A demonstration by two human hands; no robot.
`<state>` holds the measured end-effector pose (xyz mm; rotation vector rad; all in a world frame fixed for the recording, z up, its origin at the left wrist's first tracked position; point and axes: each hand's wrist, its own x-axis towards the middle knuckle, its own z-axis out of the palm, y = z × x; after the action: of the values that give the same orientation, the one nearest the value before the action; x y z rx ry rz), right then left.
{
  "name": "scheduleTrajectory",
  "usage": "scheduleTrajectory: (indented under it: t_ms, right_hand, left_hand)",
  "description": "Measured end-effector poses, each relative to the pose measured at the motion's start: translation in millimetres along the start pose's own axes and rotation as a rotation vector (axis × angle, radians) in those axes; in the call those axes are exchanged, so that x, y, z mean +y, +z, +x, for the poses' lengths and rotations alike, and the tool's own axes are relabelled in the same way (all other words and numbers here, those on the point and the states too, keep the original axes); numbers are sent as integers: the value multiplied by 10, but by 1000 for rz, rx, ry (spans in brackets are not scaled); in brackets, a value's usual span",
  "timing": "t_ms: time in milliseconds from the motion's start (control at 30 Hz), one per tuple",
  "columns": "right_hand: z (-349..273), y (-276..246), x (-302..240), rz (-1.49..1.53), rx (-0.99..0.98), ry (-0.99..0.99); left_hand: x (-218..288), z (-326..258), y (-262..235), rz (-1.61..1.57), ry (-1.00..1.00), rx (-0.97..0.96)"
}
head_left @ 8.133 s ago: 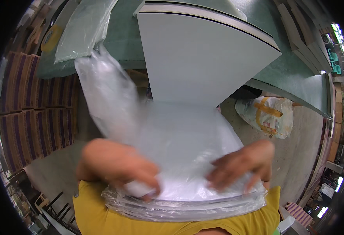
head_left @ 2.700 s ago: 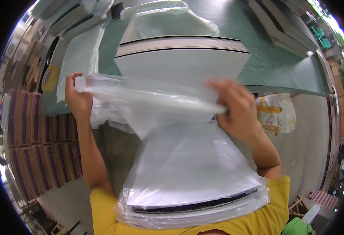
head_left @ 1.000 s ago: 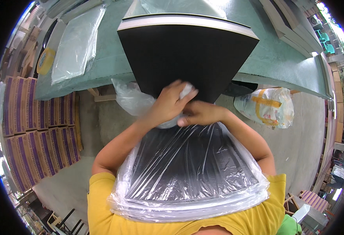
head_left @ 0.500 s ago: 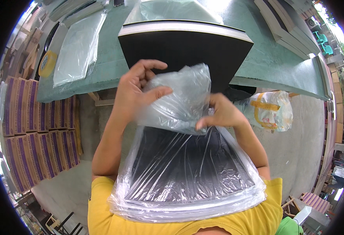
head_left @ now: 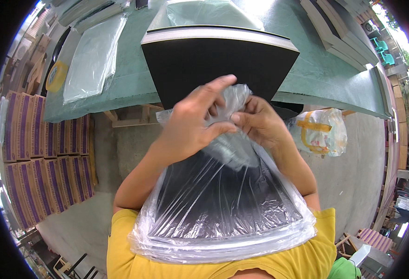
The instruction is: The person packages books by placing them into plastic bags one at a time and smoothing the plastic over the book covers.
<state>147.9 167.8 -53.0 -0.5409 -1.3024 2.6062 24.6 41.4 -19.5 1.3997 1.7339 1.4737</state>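
Crumpled clear film (head_left: pixel 234 151) bunches between the person's hands, above the near edge of the worktop (head_left: pixel 130 76) and in front of a thick black slab (head_left: pixel 223 63) with a pale layered edge. On the right hand (head_left: pixel 262 122), thumb and forefinger pinch the film; the left hand (head_left: pixel 199 114) curves around it, thumb and forefinger well apart, and I can't tell whether its fingers grip. Nearer the person lies a dark flat panel (head_left: pixel 218 200) wrapped in shiny plastic. Most of the writing is on the left, where printed lettering runs along the purple bands of stacked brown cartons (head_left: pixel 51 128). A yellow tape roll (head_left: pixel 56 76) has markings too small to make out. Far right of the hands sits a white sack (head_left: pixel 332 135) strapped with orange tape.
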Motion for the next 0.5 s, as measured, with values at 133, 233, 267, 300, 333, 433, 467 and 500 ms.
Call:
scheduleTrajectory:
  t_ms: [133,233,267,300,333,433,467,500]
  right_hand:
    - [-167,-372,-14,158,91,-8]
    - [-463,-745,-142,282,283,-112]
    - [-551,-829,-147,251,316,-85]
    - [-612,-909,-124,220,340,-54]
    - [-670,-942,-102,186,368,-24]
    - [-602,-763,24,1,268,132]
    - [-533,-591,13,23,169,155]
    - [-438,-402,-7,46,59,180]
  left_hand:
    - [-554,-141,-84,172,-32,-13]
    - [-1224,-739,-633,140,-309,208]
    - [-1314,-919,-869,132,-456,332]
    - [-1411,-1096,-1052,24,-516,604]
    - [-1394,-1149,-1202,-81,-461,779]
    - [-911,-941,-1277,-86,-198,854]
    - [-719,-732,-1085,7,-33,784]
    - [-509,-588,-857,-21,-58,726]
